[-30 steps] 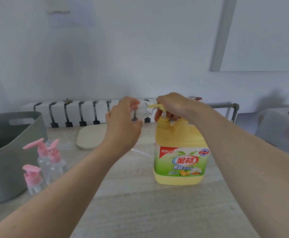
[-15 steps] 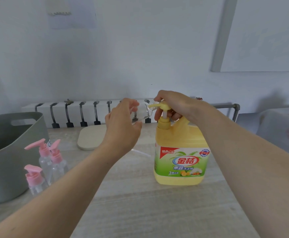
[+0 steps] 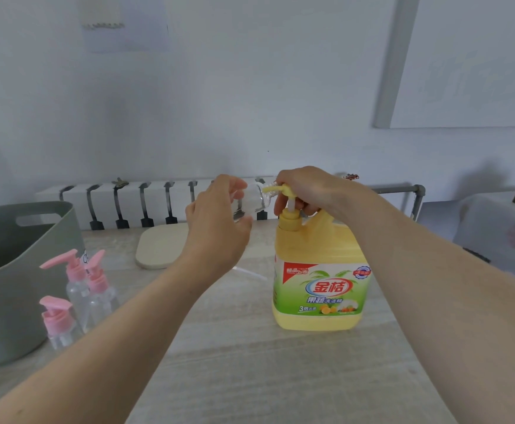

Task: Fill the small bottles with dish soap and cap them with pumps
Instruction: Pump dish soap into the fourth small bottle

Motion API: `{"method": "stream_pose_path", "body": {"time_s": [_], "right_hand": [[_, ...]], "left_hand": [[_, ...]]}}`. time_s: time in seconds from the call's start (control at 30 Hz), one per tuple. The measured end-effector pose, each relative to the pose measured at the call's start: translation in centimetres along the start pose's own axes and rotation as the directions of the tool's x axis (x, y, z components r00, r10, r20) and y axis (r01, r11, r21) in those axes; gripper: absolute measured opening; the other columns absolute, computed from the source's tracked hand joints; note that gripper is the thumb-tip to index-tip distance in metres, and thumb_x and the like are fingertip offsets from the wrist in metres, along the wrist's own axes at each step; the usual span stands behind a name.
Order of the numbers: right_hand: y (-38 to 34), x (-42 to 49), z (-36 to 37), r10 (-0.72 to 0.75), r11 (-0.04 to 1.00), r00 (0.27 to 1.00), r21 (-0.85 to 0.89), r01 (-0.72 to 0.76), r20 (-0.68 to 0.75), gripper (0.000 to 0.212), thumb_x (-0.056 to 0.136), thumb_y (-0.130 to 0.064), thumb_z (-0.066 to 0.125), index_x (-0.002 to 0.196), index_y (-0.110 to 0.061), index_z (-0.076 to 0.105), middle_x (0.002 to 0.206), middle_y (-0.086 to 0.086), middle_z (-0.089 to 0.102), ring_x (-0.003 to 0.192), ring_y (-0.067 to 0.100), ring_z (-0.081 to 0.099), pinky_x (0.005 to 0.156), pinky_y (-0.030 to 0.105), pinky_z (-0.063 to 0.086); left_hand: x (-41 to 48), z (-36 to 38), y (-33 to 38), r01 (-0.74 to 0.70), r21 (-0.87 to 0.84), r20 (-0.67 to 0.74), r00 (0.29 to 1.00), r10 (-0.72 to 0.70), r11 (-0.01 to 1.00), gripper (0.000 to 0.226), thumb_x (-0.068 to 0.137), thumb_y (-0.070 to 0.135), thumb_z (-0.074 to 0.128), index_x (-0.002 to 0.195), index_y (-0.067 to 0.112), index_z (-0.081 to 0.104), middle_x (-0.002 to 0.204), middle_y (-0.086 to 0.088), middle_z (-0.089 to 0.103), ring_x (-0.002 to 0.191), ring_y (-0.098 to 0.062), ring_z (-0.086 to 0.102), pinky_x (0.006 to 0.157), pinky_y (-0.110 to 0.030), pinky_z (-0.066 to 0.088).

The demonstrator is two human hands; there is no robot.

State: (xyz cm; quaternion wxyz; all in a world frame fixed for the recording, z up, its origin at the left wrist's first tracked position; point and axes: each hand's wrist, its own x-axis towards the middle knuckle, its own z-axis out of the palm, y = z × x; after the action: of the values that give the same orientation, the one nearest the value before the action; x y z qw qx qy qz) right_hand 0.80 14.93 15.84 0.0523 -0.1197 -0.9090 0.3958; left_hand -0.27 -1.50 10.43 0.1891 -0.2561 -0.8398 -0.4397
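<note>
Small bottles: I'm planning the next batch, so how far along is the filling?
Done: three pink-pump bottles stand capped beside the grey tub; they look clear, so whether they hold soap is unclear. In hand: the left hand holds an uncapped bottle at the spout of the yellow jug; the right hand grips its pump. Left: fill and cap it.

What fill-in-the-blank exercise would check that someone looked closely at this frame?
1. The left hand holds a small clear plastic bottle up to the spout of the large ____ dish soap jug.
2. The right hand grips the pump head atop the ____.
3. Beside the grey plastic tub stand ____ small clear bottles with pink pumps.
Missing words: yellow; jug; three.
</note>
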Motion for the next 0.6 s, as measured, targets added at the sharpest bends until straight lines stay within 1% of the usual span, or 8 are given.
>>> {"method": "stream_pose_path", "body": {"time_s": [0.13,0.2,0.27,0.4,0.47,0.53,0.6], "right_hand": [[0.07,0.01,0.02,0.002,0.999,1.000,-0.040,-0.002,-0.006,0.044,0.096,-0.022,0.033,0.079,-0.004,0.068,0.038,-0.012,0.056,0.054,0.011,0.043,0.038,0.015,0.036],[0.00,0.11,0.13,0.001,0.998,1.000,-0.066,-0.001,-0.004,0.041,0.096,-0.017,0.032,0.090,0.000,0.069,0.038,-0.012,0.056,0.058,0.013,0.044,0.045,0.020,0.038],[-0.12,0.15,0.22,0.004,0.996,1.000,-0.085,-0.004,0.008,0.039,0.096,-0.014,0.032,0.096,0.000,0.068,0.038,-0.013,0.057,0.061,0.015,0.044,0.052,0.024,0.037],[-0.13,0.16,0.14,0.013,0.996,1.000,-0.094,-0.011,0.020,0.041,0.095,-0.012,0.032,0.102,0.007,0.068,0.038,-0.013,0.057,0.060,0.016,0.044,0.054,0.024,0.036],[0.05,0.24,0.13,-0.002,0.997,1.000,-0.078,0.003,0.010,0.042,0.095,-0.014,0.032,0.100,0.008,0.068,0.044,-0.009,0.060,0.062,0.016,0.044,0.055,0.025,0.036],[0.22,0.31,0.17,-0.012,0.999,1.000,-0.040,0.013,0.012,0.041,0.094,-0.020,0.034,0.088,0.001,0.069,0.045,-0.009,0.061,0.060,0.014,0.044,0.052,0.024,0.036],[0.27,0.22,0.11,-0.019,1.000,1.000,0.007,0.018,0.022,0.042,0.093,-0.028,0.037,0.075,-0.006,0.068,0.044,-0.011,0.060,0.055,0.012,0.043,0.046,0.021,0.036]], "left_hand": [[0.12,0.08,-0.03,0.000,0.007,-0.001,1.000,0.000,1.000,0.044,0.086,0.010,0.068,0.125,0.020,0.049,0.118,0.009,0.058,0.116,-0.011,0.051,0.108,-0.044,0.035],[0.08,0.17,-0.06,-0.001,0.009,-0.002,1.000,0.001,1.000,0.044,0.086,0.010,0.068,0.124,0.021,0.049,0.119,0.009,0.059,0.116,-0.011,0.051,0.108,-0.044,0.035],[0.05,0.23,-0.10,-0.002,0.013,-0.002,1.000,0.002,1.000,0.044,0.086,0.009,0.068,0.124,0.021,0.049,0.120,0.008,0.060,0.116,-0.011,0.051,0.108,-0.044,0.035],[0.08,0.17,-0.09,0.002,0.008,0.000,1.000,-0.002,1.000,0.043,0.086,0.009,0.067,0.124,0.021,0.049,0.119,0.008,0.060,0.116,-0.012,0.051,0.108,-0.044,0.035],[0.07,0.16,-0.06,0.002,0.007,0.007,1.000,-0.002,1.000,0.044,0.086,0.009,0.067,0.124,0.021,0.049,0.120,0.008,0.059,0.116,-0.012,0.051,0.108,-0.044,0.035],[0.04,0.15,-0.05,0.005,0.008,0.013,1.000,-0.005,1.000,0.044,0.087,0.009,0.067,0.125,0.020,0.049,0.120,0.007,0.059,0.116,-0.012,0.051,0.108,-0.044,0.035],[-0.01,0.14,-0.08,0.010,0.010,0.019,1.000,-0.010,1.000,0.044,0.087,0.010,0.067,0.126,0.020,0.048,0.121,0.007,0.059,0.116,-0.012,0.051,0.108,-0.044,0.035]]}}
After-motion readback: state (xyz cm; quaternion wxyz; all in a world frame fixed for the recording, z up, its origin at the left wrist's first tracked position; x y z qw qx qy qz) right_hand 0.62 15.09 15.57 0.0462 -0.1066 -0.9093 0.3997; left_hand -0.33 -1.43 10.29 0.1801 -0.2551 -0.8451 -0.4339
